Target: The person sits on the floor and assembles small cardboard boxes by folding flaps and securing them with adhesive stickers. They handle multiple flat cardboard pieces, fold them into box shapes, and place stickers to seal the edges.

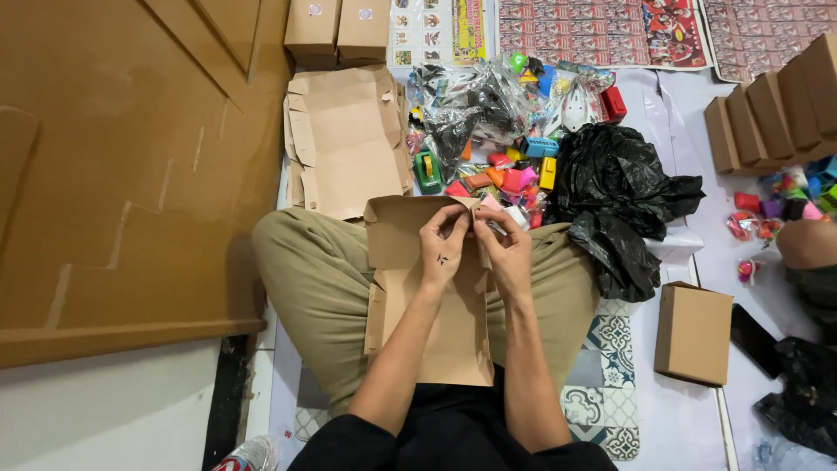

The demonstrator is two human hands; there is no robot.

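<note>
A flat, unfolded brown cardboard box blank point(397, 253) lies across my lap. My left hand point(443, 249) and my right hand point(506, 253) both pinch a flap at its upper right corner, fingers closed on the card. My legs in khaki trousers are crossed beneath it. Just beyond my fingers sits a heap of small colourful plastic toys point(510, 170).
A stack of flat box blanks point(349, 139) lies ahead. Folded brown boxes stand at top point(338, 30), at right point(767, 113) and near my knee point(693, 331). A black plastic bag point(619, 201) and clear bags point(475, 100) lie by the toys. Another person's arm point(806, 244) shows at right.
</note>
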